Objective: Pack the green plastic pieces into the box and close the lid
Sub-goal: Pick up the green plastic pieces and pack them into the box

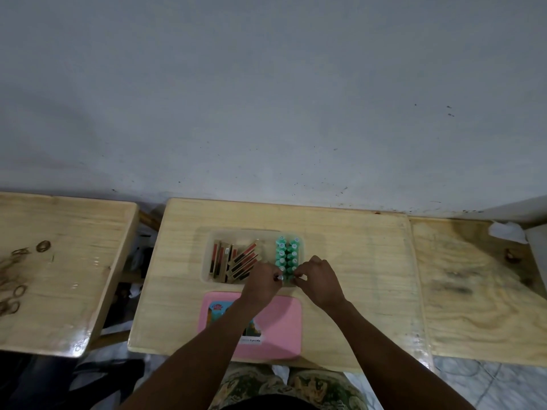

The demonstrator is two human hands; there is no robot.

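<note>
Green pieces [287, 255]: two rows in box [204, 261] | left hand [263, 281], right hand [319, 279]: each pinches a near-end piece

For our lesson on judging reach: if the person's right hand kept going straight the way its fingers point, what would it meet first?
The right hand points toward the left hand; between them stand the nearest green pieces in the box, met first, seemingly touched already.

Three pale wooden counters stand side by side against a grey wall [266, 99] flecked with dark specks. The left counter [74, 261] carries brown loops [43, 246]. The middle counter [355, 261] bears tan-and-red packets [236, 258]. The right counter [473, 306] holds a crumpled white tissue [506, 232].
</note>
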